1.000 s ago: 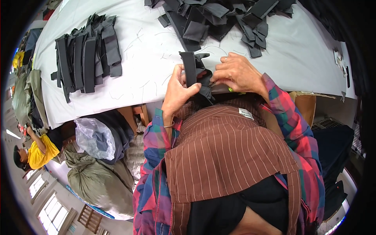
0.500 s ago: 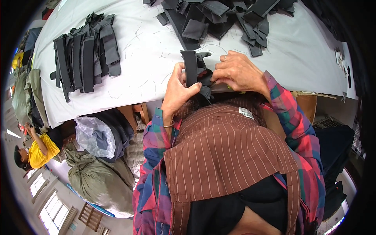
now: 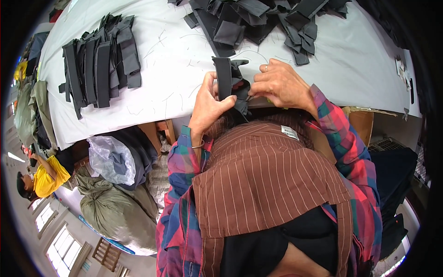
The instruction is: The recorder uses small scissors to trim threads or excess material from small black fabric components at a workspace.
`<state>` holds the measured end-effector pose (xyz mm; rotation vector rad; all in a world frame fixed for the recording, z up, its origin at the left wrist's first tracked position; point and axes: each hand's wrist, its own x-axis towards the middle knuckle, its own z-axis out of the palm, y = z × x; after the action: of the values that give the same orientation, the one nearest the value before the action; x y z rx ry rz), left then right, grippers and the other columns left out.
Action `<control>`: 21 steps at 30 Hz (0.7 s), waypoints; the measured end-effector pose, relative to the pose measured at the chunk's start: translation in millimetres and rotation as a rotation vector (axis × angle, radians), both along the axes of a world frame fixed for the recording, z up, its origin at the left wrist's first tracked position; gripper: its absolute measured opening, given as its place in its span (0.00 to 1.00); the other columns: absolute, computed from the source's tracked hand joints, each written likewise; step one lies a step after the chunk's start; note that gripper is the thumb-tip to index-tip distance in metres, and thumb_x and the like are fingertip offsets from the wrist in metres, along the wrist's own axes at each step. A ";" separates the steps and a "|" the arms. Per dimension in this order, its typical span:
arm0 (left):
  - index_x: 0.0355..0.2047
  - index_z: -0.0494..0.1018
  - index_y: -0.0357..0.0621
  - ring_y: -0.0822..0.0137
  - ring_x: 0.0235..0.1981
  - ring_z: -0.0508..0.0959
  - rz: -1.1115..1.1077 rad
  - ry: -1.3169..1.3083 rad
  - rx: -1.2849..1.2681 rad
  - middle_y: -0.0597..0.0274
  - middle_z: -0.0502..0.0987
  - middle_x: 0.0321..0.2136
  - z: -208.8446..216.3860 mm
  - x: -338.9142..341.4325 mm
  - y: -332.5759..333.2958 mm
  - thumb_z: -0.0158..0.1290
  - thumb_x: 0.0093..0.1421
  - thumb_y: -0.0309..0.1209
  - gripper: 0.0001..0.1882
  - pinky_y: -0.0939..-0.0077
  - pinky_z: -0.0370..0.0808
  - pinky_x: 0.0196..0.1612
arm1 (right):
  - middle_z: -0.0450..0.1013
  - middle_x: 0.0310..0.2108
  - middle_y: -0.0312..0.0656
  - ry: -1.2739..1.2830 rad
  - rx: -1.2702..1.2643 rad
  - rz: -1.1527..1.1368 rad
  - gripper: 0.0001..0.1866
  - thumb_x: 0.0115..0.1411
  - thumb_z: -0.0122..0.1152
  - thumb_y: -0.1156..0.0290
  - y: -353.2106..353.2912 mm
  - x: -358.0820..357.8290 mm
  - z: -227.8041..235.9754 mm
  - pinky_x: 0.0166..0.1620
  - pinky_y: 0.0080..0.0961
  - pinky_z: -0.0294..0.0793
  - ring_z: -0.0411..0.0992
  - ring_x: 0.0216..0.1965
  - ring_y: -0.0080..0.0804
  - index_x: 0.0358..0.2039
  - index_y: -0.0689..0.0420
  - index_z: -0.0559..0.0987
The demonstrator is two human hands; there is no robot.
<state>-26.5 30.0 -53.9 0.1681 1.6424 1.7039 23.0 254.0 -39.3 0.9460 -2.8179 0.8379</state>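
While the dark grey-black, strip-shaped piece of folded fabric [image 3: 224, 78] is held above the near edge of the white cloth-covered table [image 3: 177, 76], close in front of the brown pinstriped apron [image 3: 267, 184], both hands are occupied at it; by the left hand [image 3: 207, 110] the piece is pinched, thumb across the front, fingers behind, the long flat band being stood roughly upright; by the right hand [image 3: 282, 87] the crumpled right side is met, its fingertips drawn together there; whether fabric edge or something finer is gripped cannot be told, the contact being hidden; for good handling, the left pinch is judged best placed near the right fingertips, so that slack is taken up between them; the layers should be held flat and only a light pull applied, as thin cloth would likely pucker under a hard tug; the worked edge should be turned into view, since it is half covered by fingers; similar dark strips [image 3: 99, 67] are laid side by side at the left; a loose heap of dark fabric pieces [image 3: 258, 21] is seen beyond the hands.
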 end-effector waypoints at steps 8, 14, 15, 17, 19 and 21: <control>0.47 0.60 0.39 0.80 0.31 0.73 0.016 -0.017 0.027 0.63 0.76 0.33 -1.0 0.6 -0.7 0.56 0.49 0.18 0.25 0.86 0.70 0.34 | 0.74 0.24 0.32 -0.117 -0.082 -0.124 0.03 0.53 0.62 0.67 -1.1 8.2 -6.6 0.35 0.32 0.67 0.71 0.31 0.35 0.28 0.49 0.79; 0.47 0.60 0.40 0.79 0.33 0.73 0.046 -0.057 0.093 0.61 0.76 0.36 -0.5 1.8 -2.4 0.56 0.50 0.17 0.25 0.87 0.70 0.36 | 0.76 0.27 0.39 -0.211 -0.209 -0.412 0.07 0.52 0.62 0.69 -29.4 27.7 9.2 0.34 0.35 0.71 0.74 0.32 0.41 0.32 0.55 0.78; 0.48 0.60 0.40 0.79 0.34 0.73 0.053 -0.066 0.100 0.60 0.76 0.37 0.9 1.9 -1.7 0.56 0.50 0.18 0.25 0.87 0.71 0.36 | 0.76 0.28 0.39 -0.212 -0.142 -0.448 0.07 0.51 0.63 0.69 -35.9 31.0 12.8 0.33 0.35 0.71 0.74 0.32 0.41 0.32 0.55 0.77; 0.48 0.59 0.40 0.79 0.34 0.73 0.040 -0.065 0.095 0.60 0.76 0.38 -0.9 0.9 -1.8 0.56 0.50 0.18 0.25 0.86 0.71 0.36 | 0.75 0.26 0.39 -0.166 -0.030 -0.498 0.07 0.51 0.63 0.69 -44.7 34.5 9.9 0.31 0.36 0.71 0.74 0.30 0.41 0.29 0.55 0.76; 0.48 0.59 0.40 0.79 0.34 0.73 0.029 -0.063 0.089 0.60 0.76 0.38 -0.5 -0.2 -2.5 0.56 0.50 0.18 0.25 0.86 0.71 0.36 | 0.73 0.24 0.39 -0.138 0.004 -0.513 0.07 0.51 0.63 0.68 -51.2 35.9 8.3 0.30 0.36 0.71 0.74 0.29 0.40 0.29 0.55 0.76; 0.48 0.59 0.40 0.78 0.35 0.73 0.008 -0.055 0.052 0.60 0.76 0.38 1.7 -0.9 -2.9 0.56 0.50 0.18 0.25 0.85 0.71 0.37 | 0.72 0.22 0.39 -0.110 0.041 -0.523 0.07 0.50 0.64 0.68 -57.5 36.6 6.2 0.29 0.36 0.70 0.73 0.28 0.40 0.28 0.55 0.75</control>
<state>-27.4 27.1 -52.2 0.1381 1.5621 1.7432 59.6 196.4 -33.1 0.1385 -2.9585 0.7753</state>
